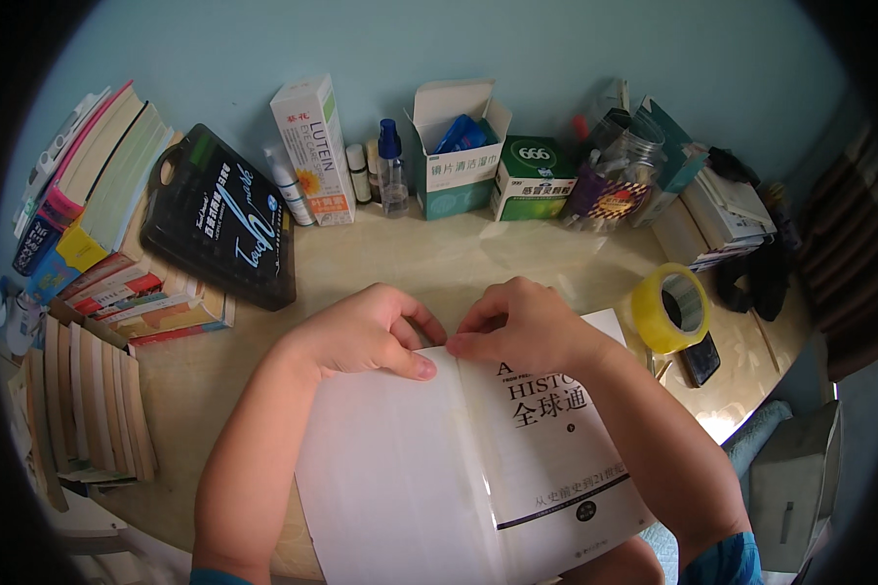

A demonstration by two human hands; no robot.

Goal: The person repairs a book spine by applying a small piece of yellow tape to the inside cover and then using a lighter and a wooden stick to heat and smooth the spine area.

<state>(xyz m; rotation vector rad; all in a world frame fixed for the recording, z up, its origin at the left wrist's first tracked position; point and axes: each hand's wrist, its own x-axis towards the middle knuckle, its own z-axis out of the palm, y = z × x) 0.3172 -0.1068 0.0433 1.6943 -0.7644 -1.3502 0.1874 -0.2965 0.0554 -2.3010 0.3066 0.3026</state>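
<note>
A paperback book (pixel 388 468) lies open in front of me, with a blank page on the left and a printed title page (pixel 556 453) on the right. A glossy clear strip, apparently adhesive tape (pixel 489 490), runs down the gutter. My left hand (pixel 369 333) has its thumb over the top edge of the blank page and its fingers behind that edge. At the top of the gutter, the thumb and curled fingers of my right hand (pixel 523 329) pinch the book's edge. Whether a tape end is between them is hidden.
A yellow-edged tape roll (pixel 671 307) stands at right beside a dark phone (pixel 700 360). Books (pixel 95 395) and a black plastic case (pixel 223 219) line the left. Cartons (pixel 461 175), a spray bottle (pixel 393 172) and a clear jar (pixel 614 175) stand along the wall.
</note>
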